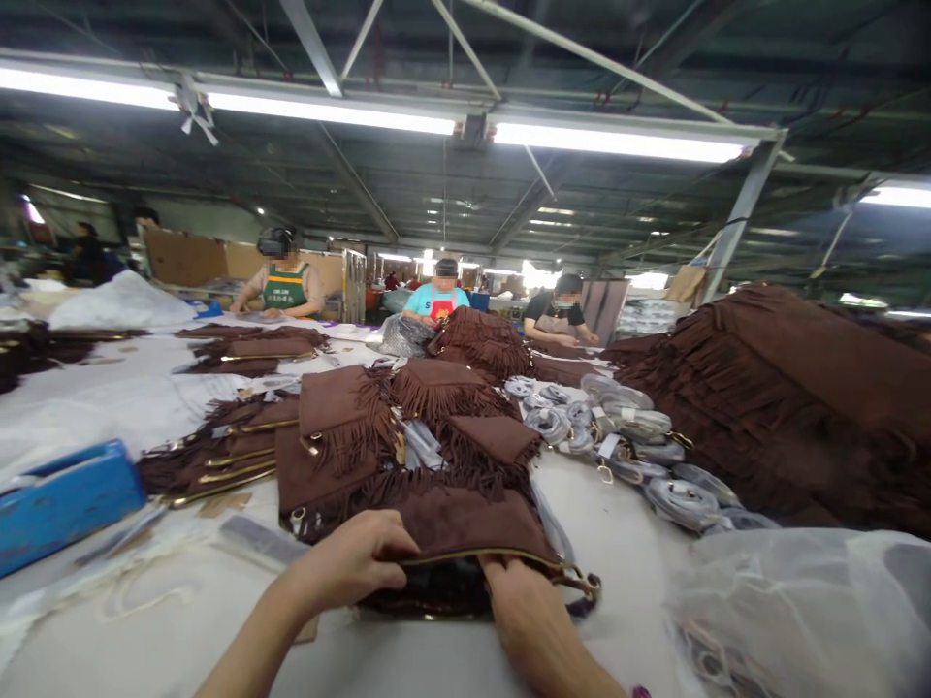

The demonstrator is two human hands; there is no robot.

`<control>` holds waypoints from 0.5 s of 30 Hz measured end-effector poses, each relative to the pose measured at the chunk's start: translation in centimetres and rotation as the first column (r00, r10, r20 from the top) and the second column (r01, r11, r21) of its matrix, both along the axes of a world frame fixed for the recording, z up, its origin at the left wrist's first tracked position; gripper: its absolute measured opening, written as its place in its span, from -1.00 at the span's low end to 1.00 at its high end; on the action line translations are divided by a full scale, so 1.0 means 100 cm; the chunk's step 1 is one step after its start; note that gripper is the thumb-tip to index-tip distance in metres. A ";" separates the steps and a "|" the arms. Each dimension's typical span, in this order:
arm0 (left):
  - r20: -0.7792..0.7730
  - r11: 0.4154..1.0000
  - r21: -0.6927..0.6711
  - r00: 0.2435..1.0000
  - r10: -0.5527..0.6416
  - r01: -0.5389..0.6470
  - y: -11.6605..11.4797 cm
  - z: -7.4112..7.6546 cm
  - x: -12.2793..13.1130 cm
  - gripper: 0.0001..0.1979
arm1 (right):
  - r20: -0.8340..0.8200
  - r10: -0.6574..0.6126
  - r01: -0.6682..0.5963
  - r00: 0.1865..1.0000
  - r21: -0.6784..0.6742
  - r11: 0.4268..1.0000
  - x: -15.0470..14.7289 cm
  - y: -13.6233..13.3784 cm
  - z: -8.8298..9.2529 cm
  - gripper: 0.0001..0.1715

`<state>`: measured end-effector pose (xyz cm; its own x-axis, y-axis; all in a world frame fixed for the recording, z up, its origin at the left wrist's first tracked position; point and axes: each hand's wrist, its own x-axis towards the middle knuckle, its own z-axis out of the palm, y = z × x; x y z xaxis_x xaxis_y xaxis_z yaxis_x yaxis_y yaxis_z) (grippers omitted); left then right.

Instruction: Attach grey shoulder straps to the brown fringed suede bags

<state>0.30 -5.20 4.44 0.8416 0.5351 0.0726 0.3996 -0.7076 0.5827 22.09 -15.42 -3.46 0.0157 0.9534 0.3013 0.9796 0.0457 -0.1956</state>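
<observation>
In front of me a brown fringed bag [465,519] lies on the white table, its zippered mouth gaping toward me and showing a dark lining. My left hand [364,553] pinches the upper zipper edge at the left of the mouth. At the right of the opening, my right hand [520,601] reaches in under the upper edge, and its fingertips are hidden inside the bag. A metal clasp [582,582] and a strap end sit at the bag's right corner. More brown fringed bags [341,402] lie just beyond it.
Wrapped coiled straps [618,422] lie to the right, before a large heap of brown bags [815,388]. A clear plastic bag [807,601] sits front right. At left are a blue holder [73,504] and zippered bags [225,451]. Several co-workers [436,296] sit across the table.
</observation>
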 end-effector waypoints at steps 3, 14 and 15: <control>-0.060 0.981 -0.189 0.998 0.031 -0.041 0.005 -0.001 -0.008 -0.77 | 0.102 0.202 -0.195 0.974 -0.070 0.978 0.005 -0.028 -0.002 -0.51; 0.114 0.992 -0.049 0.986 0.125 -0.120 -0.002 0.004 0.011 -0.72 | -0.296 0.046 -0.016 0.954 0.103 0.995 0.111 -0.065 0.018 -0.43; 0.095 0.993 -0.053 0.989 0.115 -0.110 -0.005 0.007 0.013 -0.71 | -0.345 0.042 -0.028 0.938 0.045 0.999 0.113 -0.063 0.018 -0.42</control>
<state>1.56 -5.68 5.10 0.7659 0.6308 0.1243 0.4145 -0.6323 0.6545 33.42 -21.76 -1.65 0.0925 0.9428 0.3203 0.8495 0.0931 -0.5193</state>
